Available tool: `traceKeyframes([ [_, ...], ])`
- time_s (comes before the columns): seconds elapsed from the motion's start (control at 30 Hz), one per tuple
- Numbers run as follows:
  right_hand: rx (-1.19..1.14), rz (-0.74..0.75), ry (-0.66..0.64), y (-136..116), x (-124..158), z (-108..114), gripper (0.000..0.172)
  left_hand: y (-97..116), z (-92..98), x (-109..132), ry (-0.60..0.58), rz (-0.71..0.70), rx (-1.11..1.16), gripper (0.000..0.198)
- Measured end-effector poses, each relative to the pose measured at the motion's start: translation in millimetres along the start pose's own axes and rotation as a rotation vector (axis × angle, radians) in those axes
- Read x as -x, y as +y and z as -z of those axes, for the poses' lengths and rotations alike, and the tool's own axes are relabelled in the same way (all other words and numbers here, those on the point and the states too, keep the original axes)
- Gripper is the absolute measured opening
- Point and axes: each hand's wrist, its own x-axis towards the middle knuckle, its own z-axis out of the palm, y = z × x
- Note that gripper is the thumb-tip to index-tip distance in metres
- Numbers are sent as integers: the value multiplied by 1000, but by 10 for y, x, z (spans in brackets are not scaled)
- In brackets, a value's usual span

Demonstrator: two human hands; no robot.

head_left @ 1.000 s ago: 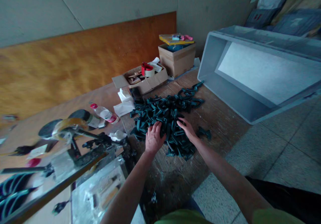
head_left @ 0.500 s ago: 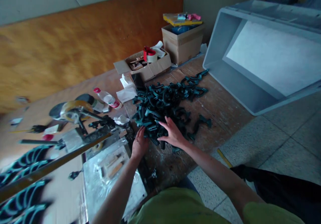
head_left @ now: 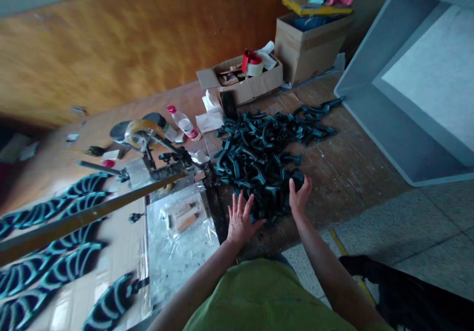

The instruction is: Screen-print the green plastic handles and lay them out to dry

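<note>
A heap of dark green-black curved plastic parts (head_left: 255,145) lies on the wooden bench. My left hand (head_left: 241,221) is spread at the heap's near edge, its fingertips touching the parts and nothing gripped. At the heap's right side, my right hand (head_left: 300,196) curls its thumb and fingers around a dark plastic part (head_left: 296,177). The far side of that grip is partly hidden. Left of my left hand, a metal plate (head_left: 181,252) carries a clear plastic bag (head_left: 184,217) with small pieces inside.
A grey crate (head_left: 374,123) lies tipped at the right. Cardboard boxes (head_left: 311,49) stand behind the heap. A bottle (head_left: 184,123) and a clamp-like metal fixture (head_left: 155,173) with a long bar are on the left. Rows of curved dark parts (head_left: 48,267) lie farther left.
The view has swung left. My left hand has gone from the heap's left side to its near edge and spread. My right hand has moved to the right side, where a stray part lay apart.
</note>
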Motion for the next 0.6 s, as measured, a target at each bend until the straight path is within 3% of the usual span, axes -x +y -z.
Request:
traceKeyframes([
  [0.1, -73, -42, 6, -266, 244, -144, 77, -56, -32, -45, -47, -25, -9, 89],
  [0.2, -129, 18, -73, -335, 316, -69, 71, -123, -22, -82, -60, -55, -7, 78],
  [0.4, -74, 257, -153, -296, 85, 186, 46, -188, 30, -11, -47, -47, 37, 77],
  [0.6, 2, 412, -331, -484, -95, 91, 43, -203, 209, 306, 77, -57, 166, 57],
])
